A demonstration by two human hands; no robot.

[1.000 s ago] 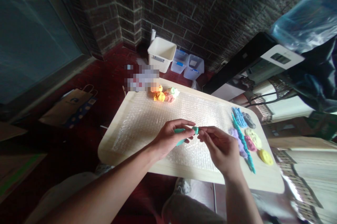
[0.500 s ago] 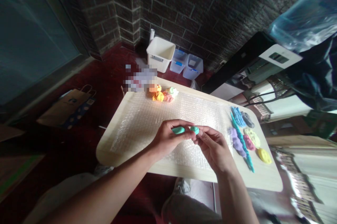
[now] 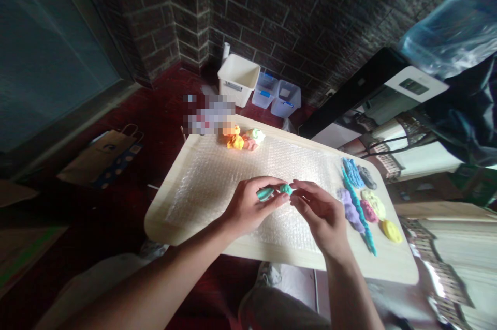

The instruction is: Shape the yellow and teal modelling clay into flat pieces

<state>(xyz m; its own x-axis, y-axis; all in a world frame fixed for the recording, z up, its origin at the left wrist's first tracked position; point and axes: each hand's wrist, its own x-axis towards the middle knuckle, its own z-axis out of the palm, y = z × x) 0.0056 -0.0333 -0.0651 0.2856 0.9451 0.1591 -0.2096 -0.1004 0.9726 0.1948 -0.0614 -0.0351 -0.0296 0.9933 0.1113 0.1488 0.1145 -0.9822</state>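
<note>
Above the middle of the table, my left hand [image 3: 250,203] pinches a lump of teal modelling clay [image 3: 286,190] between thumb and fingertips. More teal clay [image 3: 265,194] shows inside the curl of that hand; whether both belong to one piece is hidden. My right hand [image 3: 322,213] is just right of the lump, thumb and forefinger parted, with nothing visible between them. Its fingertips are very close to the lump; I cannot tell if they touch. Bubble wrap [image 3: 209,180] lies flat under both hands.
On the table's right are a twisted teal clay strand [image 3: 359,211], purple clay [image 3: 350,211], blue clay [image 3: 352,172] and a yellow lump [image 3: 391,231]. Orange clay [image 3: 235,141] sits at the far edge, near a blurred patch. Plastic bins [image 3: 237,81] stand against the wall.
My right fingers have come off the teal lump and spread slightly. The lump's surface now looks rougher. My left hand keeps its pinch in nearly the same place.
</note>
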